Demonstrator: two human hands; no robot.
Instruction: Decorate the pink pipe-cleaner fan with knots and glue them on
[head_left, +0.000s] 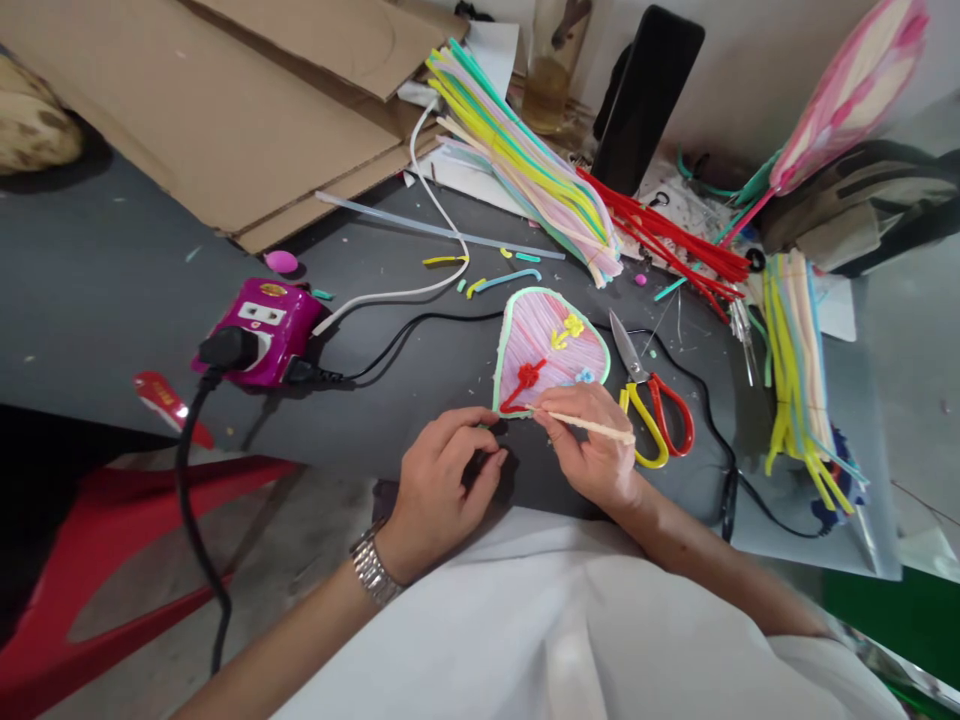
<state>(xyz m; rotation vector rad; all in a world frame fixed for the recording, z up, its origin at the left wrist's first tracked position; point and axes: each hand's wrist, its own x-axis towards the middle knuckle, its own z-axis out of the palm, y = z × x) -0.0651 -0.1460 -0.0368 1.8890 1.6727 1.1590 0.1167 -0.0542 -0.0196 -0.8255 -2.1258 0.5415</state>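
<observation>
A fan-shaped pipe-cleaner craft lies on the dark work surface, with a pale green rim, pink strands, a red knot and a yellow flower. My right hand pinches a cream pipe cleaner at the fan's lower edge. My left hand sits just below the fan's lower tip, its fingers curled and close to that tip. It holds nothing I can see. Scissors with red and yellow handles lie open to the right of my right hand.
Bundles of coloured pipe cleaners and red ones lie beyond the fan, with another bundle to the right. A magenta power socket and black cables sit left. Cardboard sheets lie behind; a red chair stands below left.
</observation>
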